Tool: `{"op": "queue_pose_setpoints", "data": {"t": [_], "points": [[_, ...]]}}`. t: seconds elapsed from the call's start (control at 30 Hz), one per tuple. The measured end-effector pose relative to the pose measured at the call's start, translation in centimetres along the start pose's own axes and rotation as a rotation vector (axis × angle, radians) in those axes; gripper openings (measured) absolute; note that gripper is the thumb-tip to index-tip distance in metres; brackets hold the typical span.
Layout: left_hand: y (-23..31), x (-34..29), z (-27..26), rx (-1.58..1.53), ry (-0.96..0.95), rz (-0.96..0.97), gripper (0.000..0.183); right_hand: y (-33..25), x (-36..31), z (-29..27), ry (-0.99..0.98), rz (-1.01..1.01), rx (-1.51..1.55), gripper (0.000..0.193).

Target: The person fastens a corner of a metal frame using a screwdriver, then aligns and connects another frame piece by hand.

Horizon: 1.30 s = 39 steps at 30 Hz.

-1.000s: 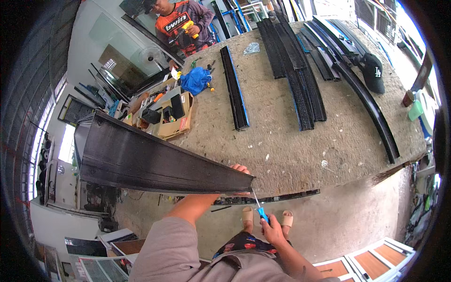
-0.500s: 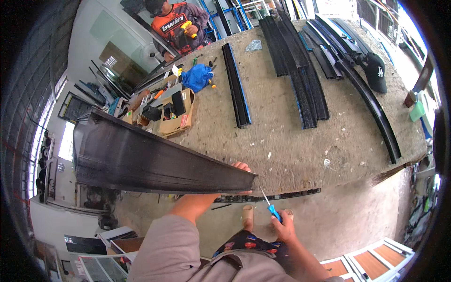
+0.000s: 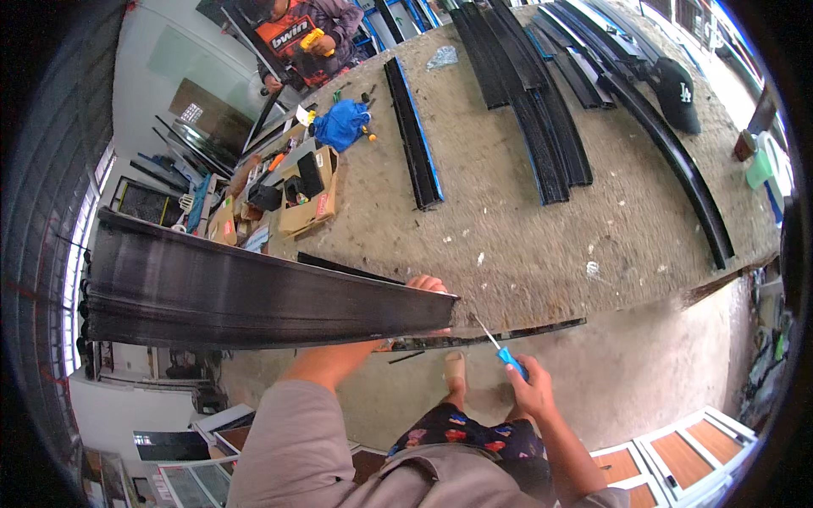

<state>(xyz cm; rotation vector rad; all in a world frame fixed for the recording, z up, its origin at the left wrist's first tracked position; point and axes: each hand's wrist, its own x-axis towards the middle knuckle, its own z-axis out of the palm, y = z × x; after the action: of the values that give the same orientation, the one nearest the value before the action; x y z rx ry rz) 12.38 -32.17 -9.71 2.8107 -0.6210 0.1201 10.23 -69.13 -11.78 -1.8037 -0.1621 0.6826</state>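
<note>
A long, dark metal profile (image 3: 262, 292), wide and channelled, stretches from the left side to the near edge of the workbench. My left hand (image 3: 428, 283) grips it near its narrow-looking right end; the fingertips show over the top edge, while the palm is hidden behind it. In my right hand (image 3: 533, 388) is a screwdriver (image 3: 511, 359) with a blue and black handle. Its thin shaft points up and left toward the profile's right end, with the tip just apart from it. A second black strip (image 3: 351, 267) shows behind the profile.
The worn workbench (image 3: 491, 254) carries a black profile (image 3: 413, 135), stacked profiles (image 3: 550, 144), a blue cloth bag (image 3: 342, 124), a cardboard tool box (image 3: 318, 212) and a black cap (image 3: 677, 95). Across it, a person (image 3: 309, 42) holds a yellow tool. Panelled frames (image 3: 686, 453) lie at lower right.
The profile's left end has swung lower and farther left. My right hand and the screwdriver have shifted slightly right. The bench appears a little higher in view.
</note>
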Motion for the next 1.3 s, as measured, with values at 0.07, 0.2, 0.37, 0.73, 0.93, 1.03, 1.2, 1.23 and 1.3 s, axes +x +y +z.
{"op": "queue_pose_setpoints", "data": {"t": [0.07,0.2,0.37,0.73,0.93,1.03,1.2,1.23,1.3], "points": [[-0.8,-0.3,0.7,-0.084,0.042,0.017,0.073,0.1,-0.1,-0.1,0.007,-0.053,-0.051,0.033],[-3.5,-0.8,1.9,-0.704,-0.612,-0.491,0.061,-1.6,0.8,-1.4,-0.025,-0.067,0.001,0.031],[-10.7,-5.3,4.5,-0.303,-0.857,-0.084,0.079,-2.6,3.3,-1.2,-0.097,-0.13,0.005,0.033],[-0.8,-2.0,0.1,-0.003,-0.162,0.065,0.091,-1.0,3.9,-0.6,-0.156,-0.143,-0.051,0.027],[-0.6,-2.2,0.3,0.008,-0.18,0.033,0.091,-1.0,4.7,-0.1,-0.12,-0.175,-0.034,0.027],[-0.2,-1.9,0.3,0.032,-0.185,0.005,0.089,-1.7,5.2,0.1,-0.115,-0.081,-0.031,0.027],[-0.1,-1.8,0.3,0.02,-0.174,0.001,0.088,-1.7,5.6,0.8,-0.089,-0.031,0.001,0.028],[0.0,-1.8,0.3,0.033,-0.163,0.007,0.088,-1.7,5.7,0.6,-0.108,-0.017,-0.005,0.029],[-0.1,-1.9,0.5,0.04,-0.148,0.009,0.087,-1.4,5.8,0.6,-0.13,0.0,-0.018,0.03]]}}
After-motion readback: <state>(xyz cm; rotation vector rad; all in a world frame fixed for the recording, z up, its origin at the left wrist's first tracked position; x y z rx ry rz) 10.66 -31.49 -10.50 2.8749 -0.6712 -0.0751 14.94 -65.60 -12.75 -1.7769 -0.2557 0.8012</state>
